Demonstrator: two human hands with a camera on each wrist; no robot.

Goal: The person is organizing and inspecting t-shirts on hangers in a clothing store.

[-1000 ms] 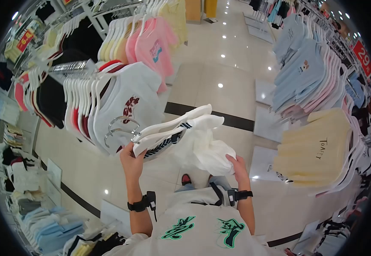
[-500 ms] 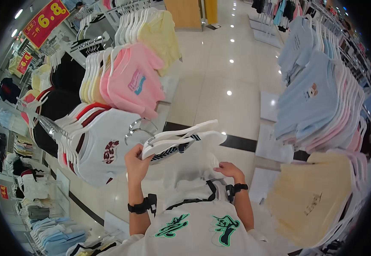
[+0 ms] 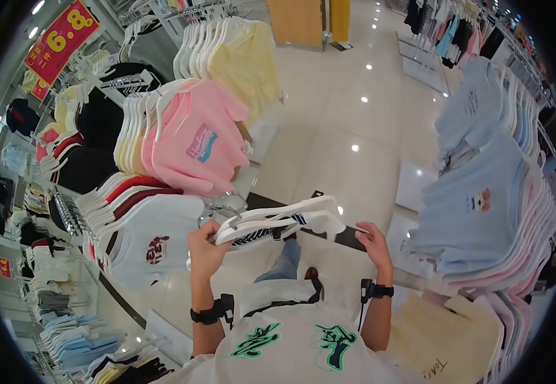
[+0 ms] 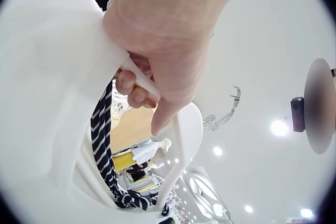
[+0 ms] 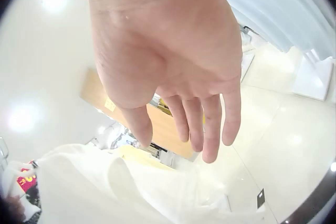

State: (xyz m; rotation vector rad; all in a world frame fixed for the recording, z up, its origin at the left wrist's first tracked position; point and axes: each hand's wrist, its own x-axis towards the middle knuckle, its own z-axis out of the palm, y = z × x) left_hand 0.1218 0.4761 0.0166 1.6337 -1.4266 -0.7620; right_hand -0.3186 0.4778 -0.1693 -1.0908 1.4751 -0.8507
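My left hand (image 3: 205, 256) grips white hangers (image 3: 271, 212) near their metal hooks, held out before my body. In the left wrist view, its fingers and thumb curl round the hanger's white bar. A white garment (image 4: 47, 92) hangs from them, with a navy-and-white striped trim (image 4: 101, 140) at its neck. Beyond the hangers' far end, my right hand (image 3: 376, 248) is raised with nothing in it. The right wrist view shows its palm and loosely extended fingers above the white cloth (image 5: 115, 187).
At the left stands a rack with a white printed shirt (image 3: 162, 221) and a pink shirt (image 3: 194, 137), close to the held hangers. Light blue shirts (image 3: 476, 198) and a yellow shirt (image 3: 441, 342) hang at the right. A tiled aisle (image 3: 329, 115) runs between.
My right hand held the white garment's cloth a second ago; it has let go and moved up and to the right. The left hand keeps its hold on the hangers. The view has shifted.
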